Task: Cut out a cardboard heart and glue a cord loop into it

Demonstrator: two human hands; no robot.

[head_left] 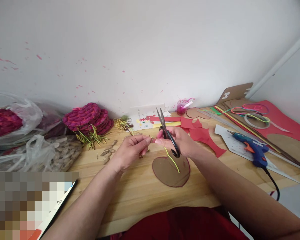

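My left hand (pixel 133 148) is closed, pinching the end of a thin yellow-green yarn between thumb and forefinger. Close beside it, my right hand (pixel 178 138) holds black-handled scissors (pixel 161 119), blades pointing up and away from me. The thumb and forefinger of that same hand also pinch at the yarn. From below the right hand a length of yellow-green yarn (pixel 173 161) hangs over a heart-shaped cardboard piece (pixel 168 173) with a dark reddish edge, lying on the wooden table (pixel 130 196). Fingers partly hide the yarn between my hands.
Stacked magenta shell-covered pieces (pixel 86 116) with yarn fringes stand left, near plastic bags (pixel 47 150) of shells and a tablet (pixel 62 203). Red paper scraps (pixel 205 136), a blue glue gun (pixel 252 148) with a cord and coloured cords (pixel 255 111) lie right. A wall rises behind.
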